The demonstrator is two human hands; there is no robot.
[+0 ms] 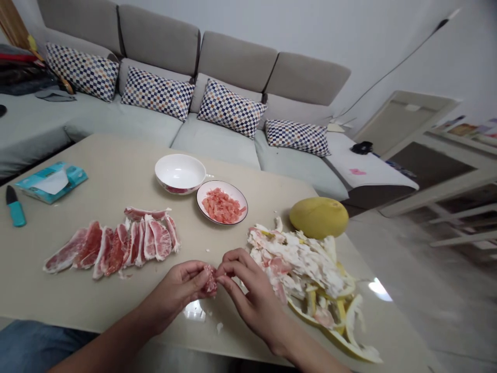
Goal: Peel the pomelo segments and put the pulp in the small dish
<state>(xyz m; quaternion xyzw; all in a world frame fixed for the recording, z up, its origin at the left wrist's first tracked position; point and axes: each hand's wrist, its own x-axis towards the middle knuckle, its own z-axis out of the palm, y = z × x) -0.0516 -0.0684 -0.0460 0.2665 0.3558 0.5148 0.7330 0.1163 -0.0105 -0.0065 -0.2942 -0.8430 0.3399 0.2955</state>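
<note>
My left hand [185,284] is closed around a small piece of red pomelo segment [210,280], held just above the table's front part. At the right edge of that piece, the thumb and fingers of my right hand [248,290] pinch together; the fingertips partly hide what they grip. Left of my hands lies a row of peeled red pomelo segments [149,241] with white membrane on them. Beyond my hands, a plate [202,207] with a dark rim holds loose red pulp [223,206]. Close by on the right is a heap of white membrane scraps [303,259] over yellow-green rind [330,336].
A white bowl [180,173] stands behind the plate. One whole pomelo [319,217] rests near the right table edge, behind the scraps. A tissue pack [72,178] and a knife [16,212] with a turquoise handle lie far left. A sofa [217,142] stands behind the table [116,155].
</note>
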